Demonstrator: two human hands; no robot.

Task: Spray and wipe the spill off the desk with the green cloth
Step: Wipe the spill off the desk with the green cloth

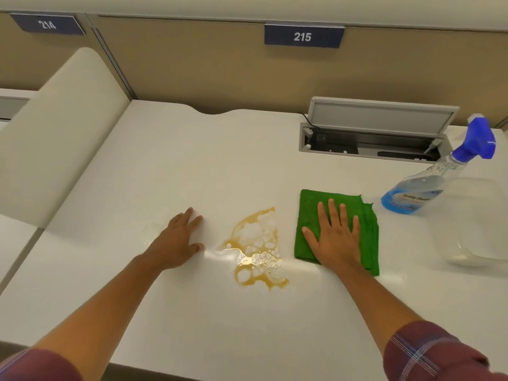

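near edge: amber, foamy spill on the white counter, between the two hands. left hand flat, empty, seemingly bracing; right hand spread, pinning the green cloth beside the spill, likely for wiping. far right: spray bottle upright, untouched.

Desk: plain white, glossy. Spill: amber-brown with pale foamy bubbles in it. Cloth: bright solid green. Spray bottle near the right edge: clear body, light blue liquid, royal-blue trigger head, label with dark lettering. Container beside it: clear, colourless. Cable box at the back edge: grey lid, dark inside. Partition: tan. Number plates: navy, white digits 214 and 215. Side divider: cream. Sleeves: maroon plaid, thin pale stripes.
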